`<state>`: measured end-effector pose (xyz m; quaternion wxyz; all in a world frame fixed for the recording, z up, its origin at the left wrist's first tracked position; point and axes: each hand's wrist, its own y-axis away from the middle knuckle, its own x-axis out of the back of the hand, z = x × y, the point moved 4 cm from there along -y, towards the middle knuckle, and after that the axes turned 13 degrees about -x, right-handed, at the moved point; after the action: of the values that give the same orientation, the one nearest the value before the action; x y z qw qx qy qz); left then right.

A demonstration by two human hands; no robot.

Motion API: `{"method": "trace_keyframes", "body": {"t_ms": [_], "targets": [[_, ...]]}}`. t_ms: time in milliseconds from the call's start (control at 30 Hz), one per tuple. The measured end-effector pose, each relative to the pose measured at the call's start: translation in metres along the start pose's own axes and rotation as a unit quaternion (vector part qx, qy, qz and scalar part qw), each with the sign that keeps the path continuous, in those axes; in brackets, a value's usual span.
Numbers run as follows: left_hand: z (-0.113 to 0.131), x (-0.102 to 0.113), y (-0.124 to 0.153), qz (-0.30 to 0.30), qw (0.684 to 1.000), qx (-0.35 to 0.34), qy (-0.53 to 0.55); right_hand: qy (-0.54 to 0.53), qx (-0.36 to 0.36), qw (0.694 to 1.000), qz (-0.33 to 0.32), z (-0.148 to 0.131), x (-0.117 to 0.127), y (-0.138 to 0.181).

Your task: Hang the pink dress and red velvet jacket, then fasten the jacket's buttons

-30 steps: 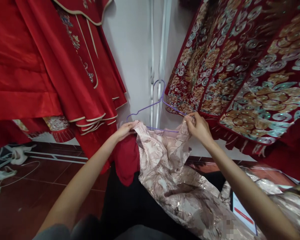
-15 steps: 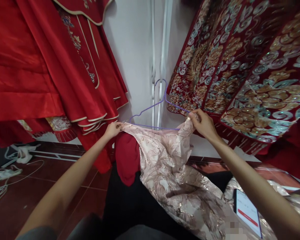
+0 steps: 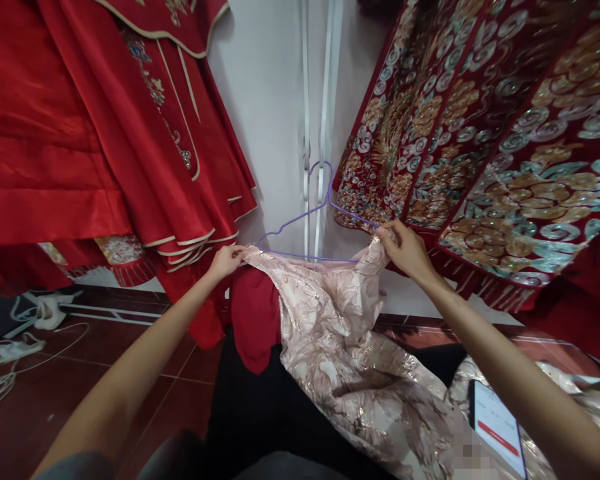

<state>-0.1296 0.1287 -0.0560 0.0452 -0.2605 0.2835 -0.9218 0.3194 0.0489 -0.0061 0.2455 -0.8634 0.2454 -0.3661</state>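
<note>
A pale pink brocade garment (image 3: 340, 333) with a red lining (image 3: 255, 320) hangs from a thin purple wire hanger (image 3: 310, 220) held up in front of me. My left hand (image 3: 227, 260) pinches the garment's left shoulder at the hanger's left end. My right hand (image 3: 405, 250) grips the garment's right shoulder against the hanger's right arm. The cloth drapes down over my lap. The hanger's hook points up toward the white wall.
Red satin robes (image 3: 105, 133) hang at left, and heavily embroidered red garments (image 3: 505, 133) hang at right. White rails (image 3: 320, 100) run up the wall. White cables and a power strip (image 3: 25, 327) lie on the dark red floor. A phone (image 3: 495, 427) with a lit screen rests at lower right.
My left hand has pulled the garment's left shoulder outward along the hanger, spreading the cloth across the bar. The hanger and my right hand have risen slightly.
</note>
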Motion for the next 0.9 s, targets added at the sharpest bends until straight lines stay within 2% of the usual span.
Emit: {"method": "trace_keyframes", "body": {"t_ms": [133,267,367,467,567,700,800,900], "targets": [[0.003,0.005,0.005,0.012,1.0,0.004,0.021,0.002,-0.001,1.0,-0.003,-0.001,-0.001,0.001],[0.008,0.004,0.003,0.004,0.999,-0.021,0.029,0.001,-0.007,1.0,-0.005,0.0,-0.001,0.0],[0.013,-0.002,-0.008,0.017,0.996,-0.021,0.083,-0.001,-0.01,1.0,-0.008,0.0,0.0,-0.001],[0.012,-0.01,-0.026,0.025,0.996,0.022,0.087,-0.003,-0.007,1.0,-0.009,0.0,0.001,-0.003],[0.008,-0.017,-0.042,0.005,0.996,0.049,0.067,-0.002,-0.004,1.0,-0.009,0.002,0.001,-0.006],[0.008,-0.022,-0.048,-0.02,0.997,0.042,0.069,0.003,-0.009,1.0,-0.009,0.005,0.0,-0.009],[0.026,-0.026,-0.046,-0.033,0.992,0.021,0.117,-0.003,-0.017,1.0,-0.013,0.008,-0.001,-0.009],[0.059,-0.033,-0.044,-0.057,0.98,-0.001,0.193,-0.021,-0.018,0.999,-0.034,0.007,-0.002,-0.008]]}}
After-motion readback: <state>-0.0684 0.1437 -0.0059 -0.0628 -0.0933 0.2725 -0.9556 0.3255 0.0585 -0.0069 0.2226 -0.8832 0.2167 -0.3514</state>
